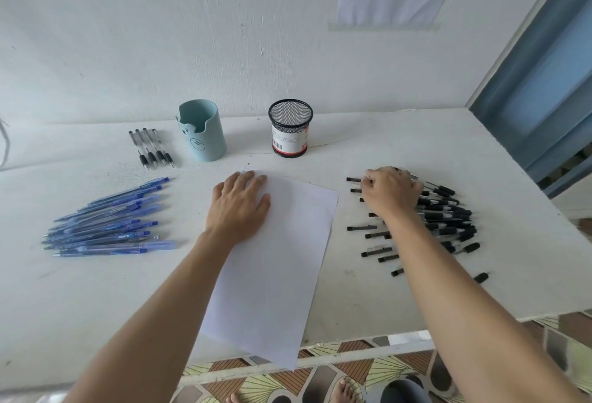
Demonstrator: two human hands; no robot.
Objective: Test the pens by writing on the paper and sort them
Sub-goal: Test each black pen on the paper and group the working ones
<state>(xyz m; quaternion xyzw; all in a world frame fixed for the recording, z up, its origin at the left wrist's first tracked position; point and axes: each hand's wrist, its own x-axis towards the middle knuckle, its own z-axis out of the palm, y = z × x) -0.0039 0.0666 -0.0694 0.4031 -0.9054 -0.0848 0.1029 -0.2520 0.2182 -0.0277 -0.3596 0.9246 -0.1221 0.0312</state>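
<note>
One paper (282, 242), two cups (205, 136), four clear pens (150, 148)

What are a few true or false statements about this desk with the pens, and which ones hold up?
1. The left hand lies flat on the paper. True.
2. The blue pens lie to the right of the paper. False: they lie to its left.
3. The right hand is over the black pens. True.
4. The mesh cup is stuffed with pens. False: no pens stick out of it.
5. A short row of clear pens lies left of the light blue cup. True.
</note>
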